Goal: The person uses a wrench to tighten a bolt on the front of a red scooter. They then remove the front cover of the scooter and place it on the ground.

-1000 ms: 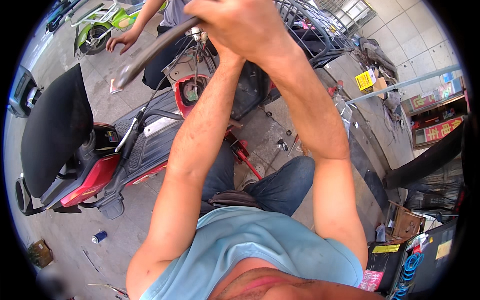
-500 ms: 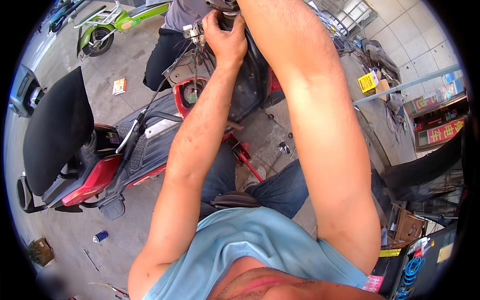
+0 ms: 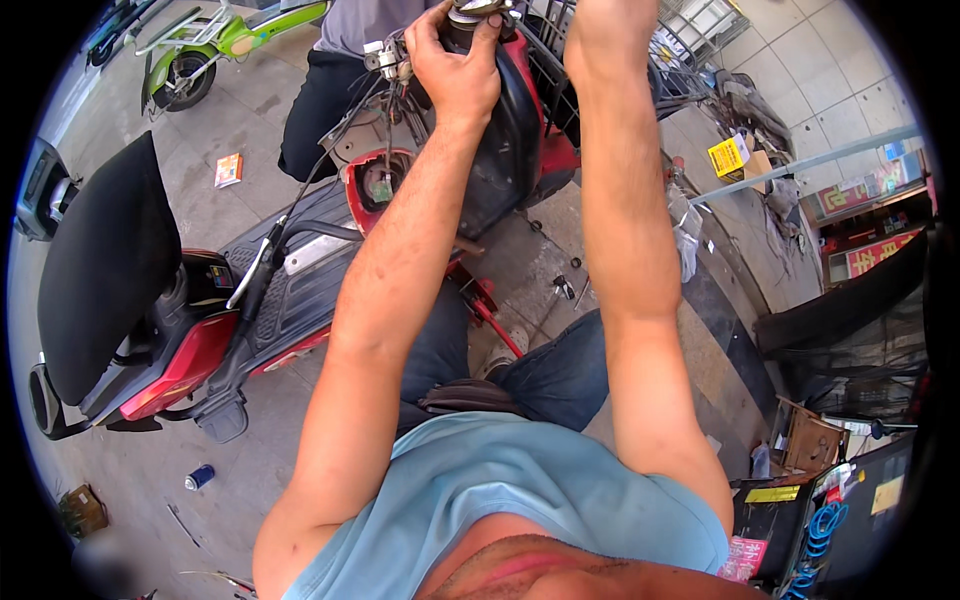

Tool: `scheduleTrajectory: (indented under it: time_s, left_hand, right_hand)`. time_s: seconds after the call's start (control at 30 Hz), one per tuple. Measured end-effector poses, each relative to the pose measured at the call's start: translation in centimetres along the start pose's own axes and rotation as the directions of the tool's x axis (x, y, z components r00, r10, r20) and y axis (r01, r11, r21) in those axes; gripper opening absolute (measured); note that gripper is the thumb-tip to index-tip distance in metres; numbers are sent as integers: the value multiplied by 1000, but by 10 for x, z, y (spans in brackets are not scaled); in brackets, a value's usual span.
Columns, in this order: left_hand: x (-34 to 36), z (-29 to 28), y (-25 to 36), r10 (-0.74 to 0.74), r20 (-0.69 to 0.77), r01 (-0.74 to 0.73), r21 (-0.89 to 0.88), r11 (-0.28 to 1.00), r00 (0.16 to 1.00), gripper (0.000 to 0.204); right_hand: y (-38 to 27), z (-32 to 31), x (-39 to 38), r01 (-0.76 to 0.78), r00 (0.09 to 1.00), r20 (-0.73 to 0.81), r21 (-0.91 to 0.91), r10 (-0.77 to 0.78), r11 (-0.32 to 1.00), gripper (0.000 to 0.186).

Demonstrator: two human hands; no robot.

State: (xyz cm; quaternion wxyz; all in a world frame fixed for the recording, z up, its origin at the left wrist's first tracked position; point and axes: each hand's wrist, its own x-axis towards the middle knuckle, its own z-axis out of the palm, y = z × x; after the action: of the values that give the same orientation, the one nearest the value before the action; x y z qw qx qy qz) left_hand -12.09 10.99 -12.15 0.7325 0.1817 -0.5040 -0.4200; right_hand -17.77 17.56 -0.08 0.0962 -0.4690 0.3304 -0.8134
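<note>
Dark, shiny metal forms the round part [image 3: 478, 12] at the far middle of the scene. Our left hand [image 3: 455, 80] is clamped around it, fingers left, thumb right. Our right hand [image 3: 612, 25] is raised to its right, apart from it; the fingers leave the view, so we cannot tell whether they are closed. We judge the step as steadying the part; the next move calls for a firm left grip, fingertips clear of its top.

Nearer, a smooth black plastic shell [image 3: 505, 165] curves beside a hollow red housing [image 3: 357, 195]. Farther left are a ribbed grey footboard [image 3: 310, 297] and a soft, matte black cover [image 3: 110, 260].
</note>
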Motion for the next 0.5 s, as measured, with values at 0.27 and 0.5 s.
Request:
scheduleTrajectory:
  time_s: [0.27, 0.5]
  left_hand:
    - [13, -13, -26, 146, 368, -264, 295, 918, 919, 49]
    - [-5, 6, -17, -14, 185, 34, -104, 994, 983, 43]
  right_hand:
    - [-20, 63, -63, 862, 501, 823, -503, -269, 67, 12]
    - [87, 117, 22, 838, 492, 853, -518, 175, 170, 10]
